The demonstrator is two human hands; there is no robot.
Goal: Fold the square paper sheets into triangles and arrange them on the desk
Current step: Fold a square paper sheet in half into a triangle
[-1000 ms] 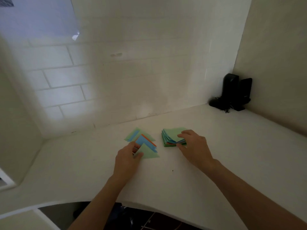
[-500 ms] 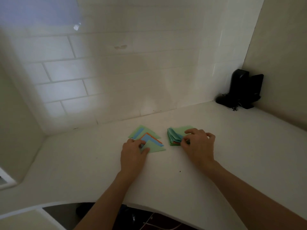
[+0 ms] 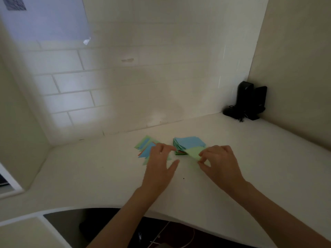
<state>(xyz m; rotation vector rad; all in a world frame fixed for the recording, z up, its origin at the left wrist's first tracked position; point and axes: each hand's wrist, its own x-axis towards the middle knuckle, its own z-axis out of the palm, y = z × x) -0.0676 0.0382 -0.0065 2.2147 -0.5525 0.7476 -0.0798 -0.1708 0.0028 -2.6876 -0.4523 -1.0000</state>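
Now the right hand [image 3: 219, 162] is pinching a green sheet [image 3: 194, 152] off the stack [image 3: 188, 144] — left hand [image 3: 161, 162] hovering relaxed, holding nothing; best bringing corners together exactly before creasing on the bench [image 3: 107, 176].

Left hand [image 3: 159, 163] hides part of folded triangles [image 3: 146, 147].

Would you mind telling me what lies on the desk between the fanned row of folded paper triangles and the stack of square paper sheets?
In the head view, only bare white desk separates triangles from stack.
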